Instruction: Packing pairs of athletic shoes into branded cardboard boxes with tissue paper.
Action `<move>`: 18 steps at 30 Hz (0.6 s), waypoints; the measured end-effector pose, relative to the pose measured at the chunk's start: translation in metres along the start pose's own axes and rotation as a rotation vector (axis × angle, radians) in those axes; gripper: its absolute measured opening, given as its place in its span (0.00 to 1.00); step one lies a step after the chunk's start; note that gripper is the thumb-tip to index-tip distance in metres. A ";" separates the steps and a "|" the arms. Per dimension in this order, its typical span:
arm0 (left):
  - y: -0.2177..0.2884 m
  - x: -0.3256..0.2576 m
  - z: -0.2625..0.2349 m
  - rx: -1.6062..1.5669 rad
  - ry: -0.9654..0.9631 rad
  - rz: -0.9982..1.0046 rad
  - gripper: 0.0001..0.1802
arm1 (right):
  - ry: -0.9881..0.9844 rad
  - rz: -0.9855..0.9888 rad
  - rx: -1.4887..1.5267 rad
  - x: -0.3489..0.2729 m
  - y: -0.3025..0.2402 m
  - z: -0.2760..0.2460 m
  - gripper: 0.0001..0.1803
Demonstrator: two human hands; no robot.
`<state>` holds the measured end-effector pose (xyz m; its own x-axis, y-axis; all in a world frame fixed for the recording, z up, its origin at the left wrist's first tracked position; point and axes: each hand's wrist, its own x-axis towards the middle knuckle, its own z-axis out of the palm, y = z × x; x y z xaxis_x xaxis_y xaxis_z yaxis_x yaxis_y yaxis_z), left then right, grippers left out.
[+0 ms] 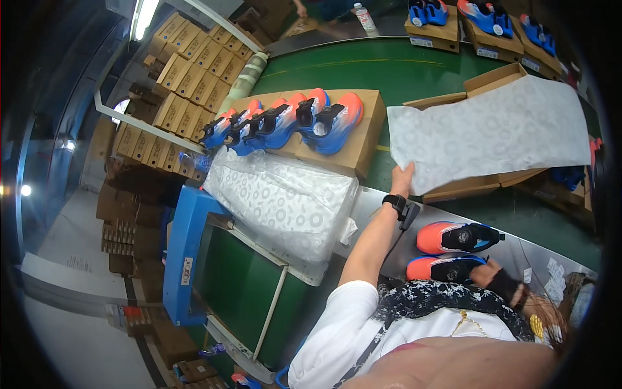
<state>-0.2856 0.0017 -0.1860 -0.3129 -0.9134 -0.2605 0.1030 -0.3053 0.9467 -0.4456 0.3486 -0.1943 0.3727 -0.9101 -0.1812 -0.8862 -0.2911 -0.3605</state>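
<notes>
A large sheet of white patterned tissue paper [492,136] lies spread over an open cardboard shoe box [463,188]. My left hand [404,178], with a black strap at the wrist, pinches its near left corner. Close to my body, a pair of sneakers in orange, black and blue rests on the metal table edge. My right hand [487,273] is at the heel end of the nearer sneaker [440,269], fingers curled against it. The farther sneaker [457,238] lies alongside, untouched. Part of my right hand's grip is hidden and slightly blurred.
Several blue-orange sneakers [278,123] stand on closed boxes left of the paper. A plastic-wrapped stack of tissue sheets [278,201] lies nearer. A green conveyor belt [317,70] runs behind, with a blue machine housing [188,259] at left. More boxed shoes [486,23] stand far right.
</notes>
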 end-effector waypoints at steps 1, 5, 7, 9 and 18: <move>-0.001 -0.002 -0.003 0.003 0.008 0.009 0.17 | 0.005 -0.011 -0.002 0.009 -0.006 -0.005 0.05; -0.008 0.003 -0.029 0.085 0.195 0.048 0.17 | -0.076 0.128 -0.371 0.047 -0.047 -0.055 0.06; -0.008 0.012 -0.046 0.274 0.197 0.003 0.20 | 0.090 0.084 -0.079 0.054 -0.032 -0.063 0.08; 0.000 0.003 -0.027 0.449 0.218 -0.035 0.24 | 0.349 -0.068 -0.415 0.060 -0.026 -0.116 0.06; 0.044 -0.008 -0.088 0.397 0.175 0.292 0.17 | 0.573 0.340 0.996 0.124 0.049 -0.261 0.18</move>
<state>-0.1951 -0.0284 -0.1587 -0.1590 -0.9868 0.0299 -0.2137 0.0639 0.9748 -0.5149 0.1445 0.0040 -0.2401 -0.9688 -0.0623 -0.2184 0.1164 -0.9689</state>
